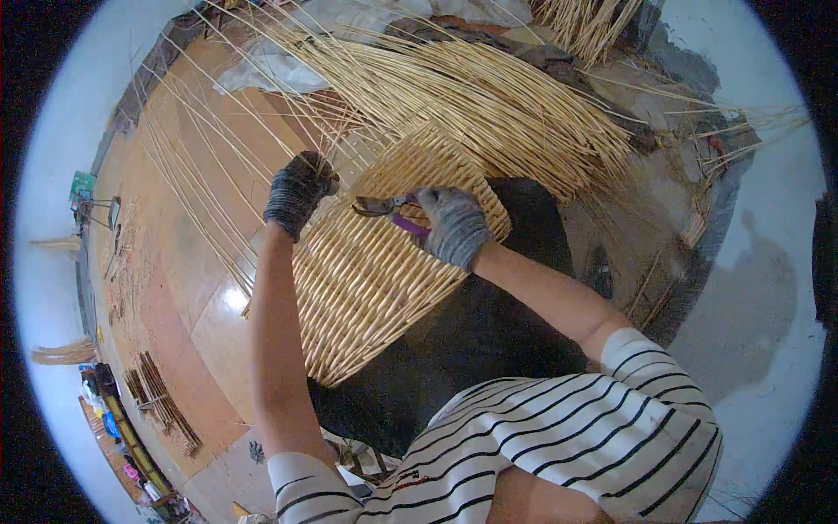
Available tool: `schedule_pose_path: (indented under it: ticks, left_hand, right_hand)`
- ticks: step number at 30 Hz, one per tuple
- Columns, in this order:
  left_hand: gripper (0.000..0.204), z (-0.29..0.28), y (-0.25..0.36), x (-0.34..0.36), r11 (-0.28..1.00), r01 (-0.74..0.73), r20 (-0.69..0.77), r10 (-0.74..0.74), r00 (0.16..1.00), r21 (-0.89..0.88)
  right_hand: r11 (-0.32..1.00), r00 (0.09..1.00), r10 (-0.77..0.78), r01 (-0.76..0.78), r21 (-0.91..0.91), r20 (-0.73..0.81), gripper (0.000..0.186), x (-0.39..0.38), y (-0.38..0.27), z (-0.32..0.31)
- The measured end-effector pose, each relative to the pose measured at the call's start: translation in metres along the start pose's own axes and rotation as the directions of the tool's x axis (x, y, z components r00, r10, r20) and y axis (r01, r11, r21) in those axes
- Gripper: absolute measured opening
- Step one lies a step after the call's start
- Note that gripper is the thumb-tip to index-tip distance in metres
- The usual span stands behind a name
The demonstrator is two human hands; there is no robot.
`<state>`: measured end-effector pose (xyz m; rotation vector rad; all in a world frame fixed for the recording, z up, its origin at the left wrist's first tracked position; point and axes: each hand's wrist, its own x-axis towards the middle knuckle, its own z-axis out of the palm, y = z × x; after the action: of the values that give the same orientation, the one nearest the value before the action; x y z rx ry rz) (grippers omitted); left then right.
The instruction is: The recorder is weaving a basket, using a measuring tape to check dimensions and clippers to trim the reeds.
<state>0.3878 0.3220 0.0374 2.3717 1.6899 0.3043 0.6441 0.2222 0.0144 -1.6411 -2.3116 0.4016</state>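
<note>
A woven wicker panel (375, 279) of pale rods lies tilted across my lap, over a dark cloth (436, 349). Long loose rods stick out from its left edge toward the upper left. My left hand (301, 188), in a grey striped knit glove, is closed at that edge, its fingertips on a thin wicker rod. My right hand (449, 225), gloved alike, grips pruning shears (403, 218) with purple handles over the panel's upper part. The shears' dark blades point left, toward my left hand. Whether the blades touch a rod, I cannot tell.
A large heap of pale rods (524, 113) lies beyond the panel, with white plastic sheeting (288, 65) behind it. A tied bundle of dark sticks (161, 402) rests on the brown floor (201, 297) at left. Scraps of rod litter the right side, near the wall.
</note>
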Motion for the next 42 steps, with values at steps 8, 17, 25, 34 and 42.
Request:
schedule_pose_path:
  ticks: [8, 17, 25, 34, 42]
  left_hand:
    - [0.029, -0.016, 0.021, -0.006, 0.997, -0.016, -0.009, 0.016, 1.000, 0.073]
    - [0.022, -0.037, -0.003, -0.043, 0.655, 0.149, 0.061, -0.155, 0.986, -0.741]
    - [0.017, -0.043, 0.007, -0.052, 0.468, 0.198, 0.084, -0.253, 0.964, -0.861]
    - [0.016, -0.055, 0.005, -0.067, 0.436, 0.192, 0.091, -0.242, 0.966, -0.879]
    - [0.031, -0.120, -0.063, -0.112, 0.476, -0.174, -0.386, -0.395, 0.834, -0.862]
  right_hand:
    - [0.999, 0.999, -0.036, 0.036, -0.039, 0.002, 0.044, 0.036, -0.013, 0.013]
    - [0.985, 0.991, -0.130, 0.133, 0.107, -0.036, 0.041, 0.019, -0.038, 0.011]
    - [0.967, 0.990, -0.133, 0.122, 0.224, 0.038, 0.034, 0.027, -0.067, 0.038]
    - [0.957, 0.958, -0.278, 0.283, 0.059, -0.074, 0.042, 0.026, -0.102, 0.044]
    - [0.924, 0.940, -0.282, 0.213, 0.317, 0.192, 0.050, -0.004, -0.091, 0.044]
